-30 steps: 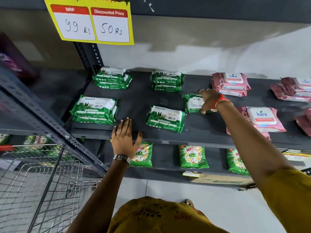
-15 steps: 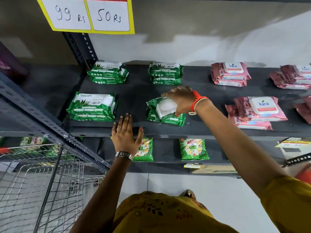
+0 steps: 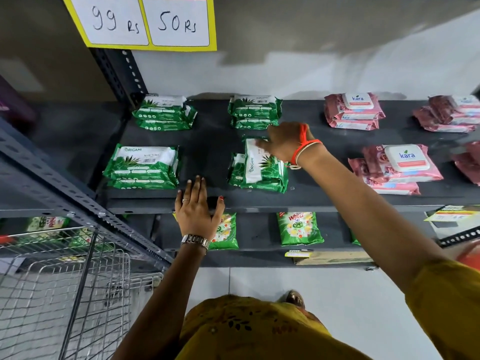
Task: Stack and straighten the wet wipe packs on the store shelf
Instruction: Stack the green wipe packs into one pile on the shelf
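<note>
Green Origami wet wipe packs lie in small stacks on the dark shelf (image 3: 324,201): two at the back (image 3: 163,113) (image 3: 255,110), one at the front left (image 3: 142,167). My right hand (image 3: 283,142) rests on the far end of a green pack (image 3: 259,165) that is turned sideways on top of the front middle stack; whether the fingers grip it I cannot tell. Flat on the shelf's front edge lies my left hand (image 3: 197,206), fingers spread, holding nothing. Pink Kara wipe packs (image 3: 400,165) (image 3: 353,110) lie stacked to the right.
A wire trolley basket (image 3: 62,294) stands at the lower left beside the slanted rack upright (image 3: 78,201). Green Wheel detergent pouches (image 3: 298,227) sit on the shelf below. A yellow price sign (image 3: 150,22) hangs above. More pink packs (image 3: 452,113) lie at the far right.
My right hand carried a green pack leftward from the shelf's middle onto the front middle pack, where it now lies crosswise. The left hand stayed on the shelf edge. The camera moved closer.
</note>
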`<state>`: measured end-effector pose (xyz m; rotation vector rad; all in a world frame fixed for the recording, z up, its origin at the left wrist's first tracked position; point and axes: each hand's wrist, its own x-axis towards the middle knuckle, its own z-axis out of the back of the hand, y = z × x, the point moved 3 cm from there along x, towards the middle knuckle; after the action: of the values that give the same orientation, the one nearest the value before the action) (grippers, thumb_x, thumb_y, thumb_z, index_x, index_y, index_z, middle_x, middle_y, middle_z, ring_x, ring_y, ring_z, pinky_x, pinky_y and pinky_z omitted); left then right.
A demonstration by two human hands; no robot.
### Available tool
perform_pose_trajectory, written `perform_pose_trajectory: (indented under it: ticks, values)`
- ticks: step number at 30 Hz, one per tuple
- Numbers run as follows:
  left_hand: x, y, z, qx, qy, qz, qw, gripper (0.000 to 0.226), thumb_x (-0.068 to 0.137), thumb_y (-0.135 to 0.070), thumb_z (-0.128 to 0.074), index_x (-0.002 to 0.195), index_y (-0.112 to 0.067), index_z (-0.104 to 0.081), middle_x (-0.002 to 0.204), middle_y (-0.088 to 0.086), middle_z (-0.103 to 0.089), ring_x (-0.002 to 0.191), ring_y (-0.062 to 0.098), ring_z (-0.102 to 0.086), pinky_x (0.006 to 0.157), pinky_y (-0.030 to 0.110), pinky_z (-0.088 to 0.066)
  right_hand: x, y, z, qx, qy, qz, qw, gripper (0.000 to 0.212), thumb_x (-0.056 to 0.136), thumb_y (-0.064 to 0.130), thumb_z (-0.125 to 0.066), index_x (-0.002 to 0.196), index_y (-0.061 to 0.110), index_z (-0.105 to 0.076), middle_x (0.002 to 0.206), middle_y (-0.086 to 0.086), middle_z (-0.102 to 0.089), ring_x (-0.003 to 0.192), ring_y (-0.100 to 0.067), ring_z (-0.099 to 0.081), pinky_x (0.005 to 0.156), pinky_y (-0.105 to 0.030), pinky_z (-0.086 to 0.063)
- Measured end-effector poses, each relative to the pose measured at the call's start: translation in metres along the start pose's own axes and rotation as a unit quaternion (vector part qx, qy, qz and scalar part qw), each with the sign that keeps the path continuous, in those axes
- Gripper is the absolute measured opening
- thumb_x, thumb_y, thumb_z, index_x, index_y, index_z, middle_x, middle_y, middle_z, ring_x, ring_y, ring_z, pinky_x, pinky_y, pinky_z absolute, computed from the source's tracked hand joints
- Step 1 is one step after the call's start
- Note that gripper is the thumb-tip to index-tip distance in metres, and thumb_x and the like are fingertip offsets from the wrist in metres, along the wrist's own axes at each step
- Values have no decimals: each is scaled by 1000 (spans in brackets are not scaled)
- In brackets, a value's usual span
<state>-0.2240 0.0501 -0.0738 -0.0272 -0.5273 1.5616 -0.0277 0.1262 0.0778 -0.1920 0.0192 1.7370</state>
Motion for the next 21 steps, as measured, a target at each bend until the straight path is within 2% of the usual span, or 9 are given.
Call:
perform_pose_trajectory:
  ticks: [2,3,5,7,10,12,14,17,21]
  values:
    - [1,-1,0,1,8,4,1000,69,80,-52,-31,133,-8,-43,140,10,-47,131,27,-40,109,43,-24,3,-4,-1,-36,3,27,999,41,93,28,-46,131,13,-48,105,-16,-66,108,-35,-60,85,-38,-50]
    - [1,-1,0,2,11,5,1000,70,80,-52,-31,133,-8,-43,140,10,-46,131,27,-40,109,43,-25,5,-5,-3,-50,25,46,997,55,90,16,-48,143,22,-35,122,-17,-61,117,-36,-56,90,-40,-50]
    - [0,0,1,2,8,2,1000,68,81,-51,-32,131,-7,-45,138,11,-48,130,28,-42,108,45,-27,4,-2,-6,-68,50,110,990,81,83,-1,-48,146,40,-19,152,-16,-31,136,-36,-36,100,-45,-44]
    - [-1,0,1,-1,2,-3,1000,67,81,-50,-34,129,-6,-47,136,12,-50,127,29,-45,106,46,-30,5,1,-13,-102,49,159,981,92,79,-10,-48,144,48,-17,161,-10,-3,145,-35,-17,107,-50,-37]
    - [-1,-1,2,-5,-4,-7,1000,66,81,-49,-35,128,-6,-48,135,12,-52,126,29,-46,105,45,-31,8,2,-18,-119,58,163,978,88,75,-3,-58,143,45,-27,161,-7,-5,145,-31,-15,109,-50,-33]
    - [0,-1,2,-6,-6,-7,1000,65,81,-48,-36,128,-6,-49,135,12,-52,126,28,-47,105,44,-31,10,1,-13,-88,102,123,983,84,68,19,-75,141,33,-36,156,-7,-25,140,-32,-30,108,-50,-39]
    - [0,-1,2,-9,-3,-6,1000,64,80,-47,-37,128,-6,-49,134,12,-52,126,28,-47,105,44,-31,11,0,-9,-32,137,93,986,88,55,45,-82,132,20,-49,138,-11,-50,122,-35,-51,97,-47,-50]
    - [-1,0,1,-7,3,-11,1000,64,81,-48,-36,128,-5,-49,133,12,-53,125,28,-47,105,44,-32,7,-1,-4,20,135,66,988,86,49,67,-76,109,8,-62,107,-13,-69,95,-35,-67,82,-42,-58]
    - [0,1,0,-4,6,-8,1000,65,82,-49,-34,128,-6,-49,134,11,-53,126,28,-46,105,43,-30,3,3,-7,50,120,33,991,87,49,71,-73,107,6,-62,102,-12,-70,87,-34,-68,80,-42,-59]
